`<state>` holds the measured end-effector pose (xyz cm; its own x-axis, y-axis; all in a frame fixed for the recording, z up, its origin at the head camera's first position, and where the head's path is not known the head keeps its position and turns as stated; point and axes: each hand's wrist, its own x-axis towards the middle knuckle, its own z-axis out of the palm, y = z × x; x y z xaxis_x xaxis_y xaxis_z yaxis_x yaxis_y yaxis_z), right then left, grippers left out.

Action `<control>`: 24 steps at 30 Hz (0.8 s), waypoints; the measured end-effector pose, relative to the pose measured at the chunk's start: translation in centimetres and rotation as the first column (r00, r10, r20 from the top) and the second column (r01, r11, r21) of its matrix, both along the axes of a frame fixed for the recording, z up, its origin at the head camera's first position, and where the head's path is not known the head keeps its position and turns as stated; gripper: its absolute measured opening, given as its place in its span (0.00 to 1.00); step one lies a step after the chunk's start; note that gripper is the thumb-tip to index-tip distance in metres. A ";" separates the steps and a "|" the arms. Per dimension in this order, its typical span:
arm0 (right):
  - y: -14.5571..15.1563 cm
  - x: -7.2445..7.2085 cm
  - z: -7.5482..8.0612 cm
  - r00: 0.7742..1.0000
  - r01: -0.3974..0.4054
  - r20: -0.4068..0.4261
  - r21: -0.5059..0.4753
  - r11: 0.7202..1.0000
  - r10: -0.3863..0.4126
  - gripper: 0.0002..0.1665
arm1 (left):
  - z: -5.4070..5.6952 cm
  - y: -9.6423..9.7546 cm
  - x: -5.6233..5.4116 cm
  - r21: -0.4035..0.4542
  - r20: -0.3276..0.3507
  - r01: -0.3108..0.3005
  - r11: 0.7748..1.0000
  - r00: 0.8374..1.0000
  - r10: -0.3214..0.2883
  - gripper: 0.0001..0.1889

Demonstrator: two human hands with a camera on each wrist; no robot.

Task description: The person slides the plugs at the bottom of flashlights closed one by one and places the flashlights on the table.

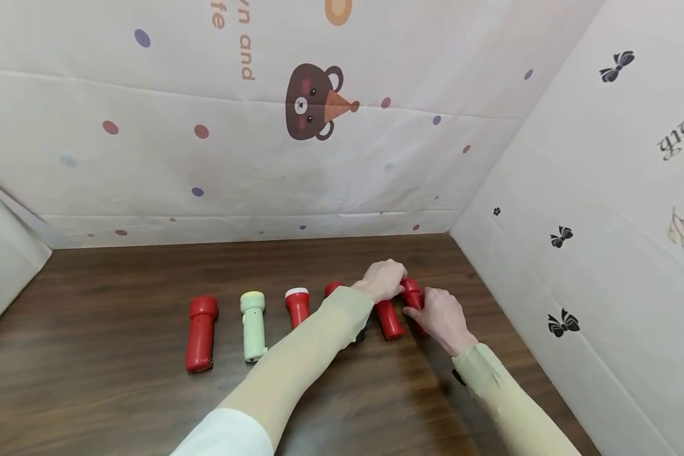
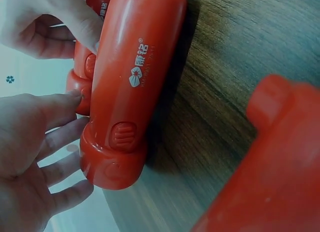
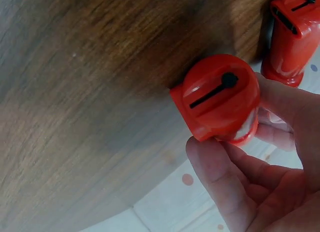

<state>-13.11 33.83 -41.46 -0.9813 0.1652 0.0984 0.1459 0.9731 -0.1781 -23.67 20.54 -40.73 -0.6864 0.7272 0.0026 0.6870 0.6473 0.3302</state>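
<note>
At the right end of a row, my right hand [image 1: 443, 316] pinches the body of a red flashlight [image 1: 413, 292] between thumb and fingers. Its round tail [image 3: 220, 99] with a dark slot faces the right wrist camera. My left hand [image 1: 383, 280] reaches across to that flashlight's head, and one fingertip touches it in the left wrist view. Those left fingers are spread and fairly straight. Another red flashlight [image 2: 132, 77], with white lettering and a ridged switch, lies just beside them. In the head view the left hand hides its upper end.
Farther left on the brown wooden table [image 1: 120, 405] lie a red flashlight [image 1: 201, 335], a pale green one [image 1: 254, 326] and a red one with a white rim [image 1: 297, 305]. My left forearm partly covers another red flashlight [image 1: 333, 288]. Printed white sheets [image 1: 234, 158] hang behind and at right.
</note>
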 end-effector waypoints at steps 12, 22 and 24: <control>-0.1 0.9 1.8 0.997 -0.040 -0.073 -0.006 0.999 0.040 0.29 | 1.2 -2.7 0.3 0.048 -0.058 -0.011 0.999 0.998 0.014 0.25; -0.3 2.4 3.2 0.981 -0.065 -0.185 -0.017 0.998 0.061 0.35 | 2.8 -7.5 1.5 0.113 -0.067 -0.042 0.993 0.996 0.050 0.32; -0.5 2.8 3.4 0.980 -0.069 -0.189 -0.029 0.997 0.062 0.36 | 3.2 -8.7 2.0 0.123 -0.076 -0.041 0.992 0.996 0.051 0.33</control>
<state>-10.34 33.33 -38.10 -0.9546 0.1075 0.2777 0.0424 0.9721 -0.2308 -21.63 11.82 -37.50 -0.7133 0.6860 0.1437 0.6843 0.6374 0.3542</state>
